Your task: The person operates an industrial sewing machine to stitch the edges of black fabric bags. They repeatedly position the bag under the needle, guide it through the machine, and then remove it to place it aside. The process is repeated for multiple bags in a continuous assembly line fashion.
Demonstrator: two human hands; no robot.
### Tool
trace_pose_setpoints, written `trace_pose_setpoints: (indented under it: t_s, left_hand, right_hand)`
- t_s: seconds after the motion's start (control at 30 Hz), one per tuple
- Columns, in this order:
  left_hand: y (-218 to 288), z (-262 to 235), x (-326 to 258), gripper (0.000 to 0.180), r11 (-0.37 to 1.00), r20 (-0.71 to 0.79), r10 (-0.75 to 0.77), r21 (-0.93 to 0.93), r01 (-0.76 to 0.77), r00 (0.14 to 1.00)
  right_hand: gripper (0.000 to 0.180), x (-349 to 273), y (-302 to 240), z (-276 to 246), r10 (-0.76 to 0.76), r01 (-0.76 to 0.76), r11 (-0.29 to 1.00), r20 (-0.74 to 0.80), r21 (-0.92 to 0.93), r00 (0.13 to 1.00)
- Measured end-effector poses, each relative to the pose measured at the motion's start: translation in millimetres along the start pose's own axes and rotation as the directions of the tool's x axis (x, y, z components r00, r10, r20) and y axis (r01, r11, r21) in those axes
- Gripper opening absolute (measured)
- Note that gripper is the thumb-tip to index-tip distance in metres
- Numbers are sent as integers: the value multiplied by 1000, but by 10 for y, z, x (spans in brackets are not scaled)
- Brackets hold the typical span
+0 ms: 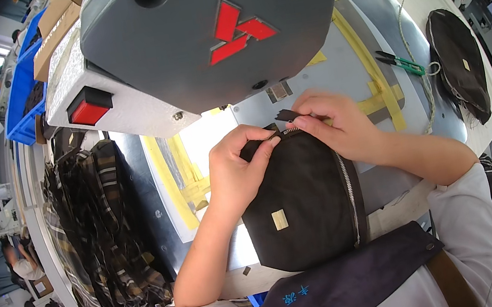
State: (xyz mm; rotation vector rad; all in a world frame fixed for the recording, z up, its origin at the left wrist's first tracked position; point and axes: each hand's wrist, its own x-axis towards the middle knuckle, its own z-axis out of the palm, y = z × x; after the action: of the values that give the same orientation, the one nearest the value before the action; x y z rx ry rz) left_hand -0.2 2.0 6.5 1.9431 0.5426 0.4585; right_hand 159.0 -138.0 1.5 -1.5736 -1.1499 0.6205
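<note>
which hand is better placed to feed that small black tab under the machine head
Right, probably: the right hand already pinches the small black tab nearest the sewing machine head, while the left hand grips the black pouch.

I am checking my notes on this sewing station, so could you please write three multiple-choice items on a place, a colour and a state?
1. Where do the green snips lie?
A. right of the hands
B. on the plaid stack
C. in the blue bin

2. What colour is the machine's button?
A. green
B. red
C. yellow

3. How is the black pouch held?
A. left hand only
B. by neither hand
C. by both hands

A: they lie on the table at right.
B: it is red.
C: the right hand grips its top too.
</note>
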Motion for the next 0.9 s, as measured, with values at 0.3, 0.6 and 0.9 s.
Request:
trace_pose_setpoints:
  t_s: [0.3, 0.6, 0.9]
  left_hand:
    - [27, -23, -9, 17, 998, -2, -20, 53, 20, 1000]
    - [10, -16, -13, 18, 1000, 12, -14, -19, 15, 1000]
    - [-20, -28, -1, 14, 996, 60, 91, 9, -92, 994]
  right_hand:
    - [12, 108, -57, -9, -20, 22, 999, 56, -40, 998]
    - [15, 151, -71, -64, 194, -203, 977, 129, 63, 973]
    - [12, 132, -56, -64, 143, -156, 984, 141, 88, 980]
